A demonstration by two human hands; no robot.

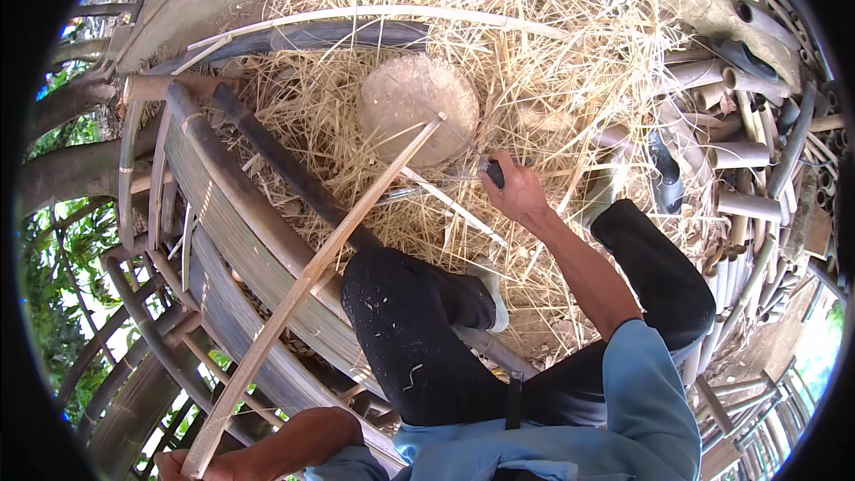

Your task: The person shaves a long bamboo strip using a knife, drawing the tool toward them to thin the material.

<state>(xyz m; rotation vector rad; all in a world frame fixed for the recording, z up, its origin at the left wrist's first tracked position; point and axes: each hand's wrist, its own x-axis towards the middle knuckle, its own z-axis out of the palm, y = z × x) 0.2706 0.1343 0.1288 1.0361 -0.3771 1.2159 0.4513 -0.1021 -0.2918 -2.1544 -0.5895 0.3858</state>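
The right hand is clenched around a black-handled tool, a round block ahead-left of it; the left hand grips a long strip's near end.

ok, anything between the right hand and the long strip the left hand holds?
In this view, yes: a thin pale sliver slants across part of the gap between the right hand and the long strip. Whether it physically blocks the way, I can't tell.
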